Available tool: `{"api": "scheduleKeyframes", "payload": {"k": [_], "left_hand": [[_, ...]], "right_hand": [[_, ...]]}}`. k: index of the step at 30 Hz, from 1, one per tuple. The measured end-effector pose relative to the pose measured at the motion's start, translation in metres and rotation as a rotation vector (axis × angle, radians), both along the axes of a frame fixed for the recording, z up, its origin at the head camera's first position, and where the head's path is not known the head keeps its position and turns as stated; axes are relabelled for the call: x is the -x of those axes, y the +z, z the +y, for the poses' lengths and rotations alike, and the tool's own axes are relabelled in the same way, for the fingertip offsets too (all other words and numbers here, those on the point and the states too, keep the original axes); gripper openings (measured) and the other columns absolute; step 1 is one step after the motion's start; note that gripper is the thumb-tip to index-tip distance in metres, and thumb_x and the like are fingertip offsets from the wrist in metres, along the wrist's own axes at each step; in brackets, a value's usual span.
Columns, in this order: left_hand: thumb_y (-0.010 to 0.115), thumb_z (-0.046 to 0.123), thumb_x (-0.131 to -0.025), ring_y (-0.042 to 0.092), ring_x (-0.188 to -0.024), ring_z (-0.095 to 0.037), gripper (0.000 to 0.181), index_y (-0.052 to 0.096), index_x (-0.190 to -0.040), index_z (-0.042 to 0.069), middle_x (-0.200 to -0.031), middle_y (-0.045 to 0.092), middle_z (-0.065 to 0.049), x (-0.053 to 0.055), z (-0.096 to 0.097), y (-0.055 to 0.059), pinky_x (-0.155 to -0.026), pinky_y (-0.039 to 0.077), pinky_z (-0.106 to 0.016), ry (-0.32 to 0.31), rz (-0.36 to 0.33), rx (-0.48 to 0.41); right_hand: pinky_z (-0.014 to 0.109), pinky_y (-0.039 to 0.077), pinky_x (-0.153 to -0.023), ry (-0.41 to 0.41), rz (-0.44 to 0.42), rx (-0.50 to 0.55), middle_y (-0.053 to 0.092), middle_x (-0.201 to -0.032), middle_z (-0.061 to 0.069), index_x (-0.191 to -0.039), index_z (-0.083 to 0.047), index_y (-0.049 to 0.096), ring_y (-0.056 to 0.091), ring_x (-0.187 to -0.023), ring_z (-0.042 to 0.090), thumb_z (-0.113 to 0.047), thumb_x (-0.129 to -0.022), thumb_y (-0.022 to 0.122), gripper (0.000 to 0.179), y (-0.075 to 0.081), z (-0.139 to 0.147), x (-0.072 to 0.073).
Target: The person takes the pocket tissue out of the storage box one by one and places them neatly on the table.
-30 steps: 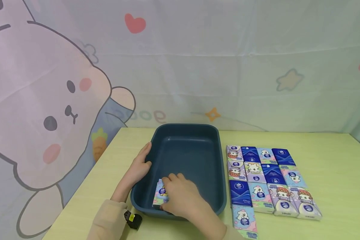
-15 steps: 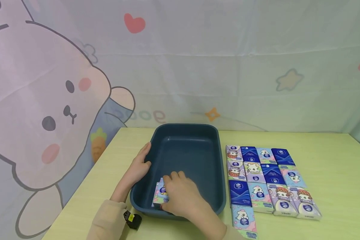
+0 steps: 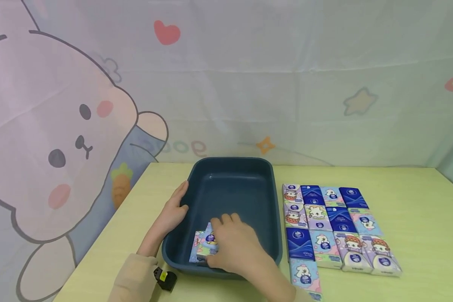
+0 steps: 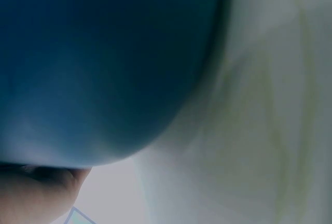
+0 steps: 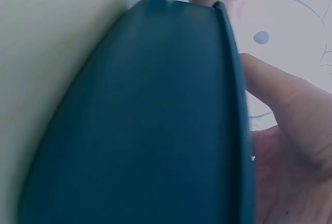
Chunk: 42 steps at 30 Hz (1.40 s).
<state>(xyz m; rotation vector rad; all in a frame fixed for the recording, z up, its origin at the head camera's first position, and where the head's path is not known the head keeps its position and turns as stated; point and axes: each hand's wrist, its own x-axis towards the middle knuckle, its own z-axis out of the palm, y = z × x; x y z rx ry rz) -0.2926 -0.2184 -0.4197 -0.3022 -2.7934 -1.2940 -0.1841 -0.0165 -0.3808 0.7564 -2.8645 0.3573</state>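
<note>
A dark blue plastic basin (image 3: pixel 241 201) stands on the table. My left hand (image 3: pixel 173 212) holds its left rim, with the thumb at the rim; part of that hand shows at the rim in the left wrist view. Inside the basin's front left corner, my right hand (image 3: pixel 234 245) grips a pocket tissue pack (image 3: pixel 208 243) with a cartoon print, its right part hidden by my fingers. A second tissue pack (image 3: pixel 194 248) lies partly beneath it to the left. In the right wrist view the basin wall (image 5: pixel 150 110) hides what my right hand (image 5: pixel 290 130) holds.
Several tissue packs, blue ones (image 3: pixel 299 243) and cartoon-printed ones (image 3: pixel 326 247), lie in close rows on the pale yellow table (image 3: pixel 407 209) right of the basin. A black device (image 3: pixel 167 280) with a yellow label sits by my left wrist. A printed cloth (image 3: pixel 249 92) hangs behind.
My right hand has shifted slightly right with the tissue pack, uncovering more of the pack under it. My left hand stays on the rim. The head view has moved a little.
</note>
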Motion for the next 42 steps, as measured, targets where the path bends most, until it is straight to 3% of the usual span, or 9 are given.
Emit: {"api": "scheduleKeyframes", "payload": {"k": [20, 28, 42], "left_hand": [[0.036, -0.004, -0.089, 0.002, -0.151, -0.036, 0.07, 0.011, -0.154, 0.005, -0.163, 0.005, -0.014, -0.001, 0.001, 0.002, -0.119, 0.008, -0.056, 0.007, -0.016, 0.001], [0.035, -0.005, -0.089, 0.003, -0.151, -0.035, 0.07, 0.011, -0.154, 0.004, -0.163, 0.005, -0.014, -0.001, 0.0, 0.002, -0.12, 0.008, -0.056, 0.005, -0.018, -0.003], [0.035, -0.004, -0.089, 0.002, -0.151, -0.034, 0.071, 0.011, -0.155, 0.006, -0.164, 0.004, -0.012, -0.001, -0.001, 0.001, -0.12, 0.008, -0.056, 0.005, -0.018, 0.008]], "right_hand": [[0.038, 0.053, -0.086, 0.038, 0.136, -0.042, 0.068, -0.109, 0.007, -0.121, -0.006, 0.061, 0.06, -0.096, 0.023, -0.053, -0.069, 0.077, 0.072, 0.01, 0.033, -0.02], [0.038, 0.052, -0.085, 0.025, 0.155, -0.05, 0.067, -0.111, 0.008, -0.122, -0.005, 0.06, 0.059, -0.099, 0.023, -0.053, -0.07, 0.075, 0.072, 0.009, 0.055, -0.023], [0.042, 0.05, -0.096, -0.045, 0.195, -0.033, 0.066, -0.114, 0.006, -0.124, -0.007, 0.061, 0.06, -0.106, 0.025, -0.054, -0.068, 0.078, 0.075, 0.012, 0.096, -0.032]]}}
